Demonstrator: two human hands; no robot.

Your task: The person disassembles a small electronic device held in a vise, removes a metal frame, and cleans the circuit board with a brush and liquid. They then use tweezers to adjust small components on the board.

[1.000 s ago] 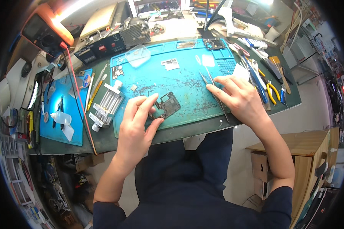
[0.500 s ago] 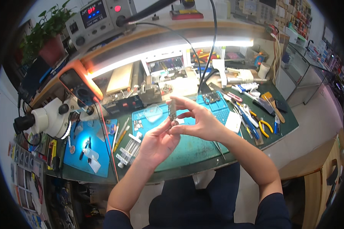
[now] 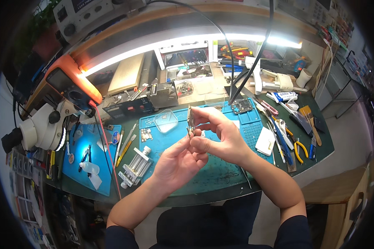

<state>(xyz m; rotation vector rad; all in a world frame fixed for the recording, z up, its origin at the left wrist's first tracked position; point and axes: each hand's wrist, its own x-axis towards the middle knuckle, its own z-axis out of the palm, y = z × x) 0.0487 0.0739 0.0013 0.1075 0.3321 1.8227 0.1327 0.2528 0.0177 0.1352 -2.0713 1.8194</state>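
Above the blue work mat [image 3: 220, 174], both hands pinched a small circuit board [image 3: 190, 120] held edge-on. The right hand [image 3: 220, 139] curled its fingers round the board's upper edge; the left hand [image 3: 178, 162] gripped its lower end. The board appeared thin, dark, with metallic parts.

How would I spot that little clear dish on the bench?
Start at the big teal work mat in the middle of the bench. Near its upper left corner, just left of the raised hands, lies the clear dish. It is a rounded square and see-through, unlike the metal clamp lower left.
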